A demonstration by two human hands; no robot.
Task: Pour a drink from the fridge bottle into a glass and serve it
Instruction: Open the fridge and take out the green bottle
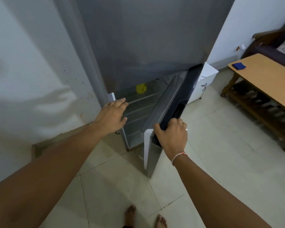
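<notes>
Right hand [172, 135] w/ fingers curled over the dark grey fridge lower door [171, 99] edge, left hand [113, 115] open, fingers together: swing door wider before reaching in.

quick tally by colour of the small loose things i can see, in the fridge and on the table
yellow: 1, the yellow object on a fridge shelf
blue: 1, the blue item on the wooden table
total: 2

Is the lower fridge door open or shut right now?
Open. The lower fridge door is swung outward, the right hand grips its edge, and shelves show inside.
</notes>
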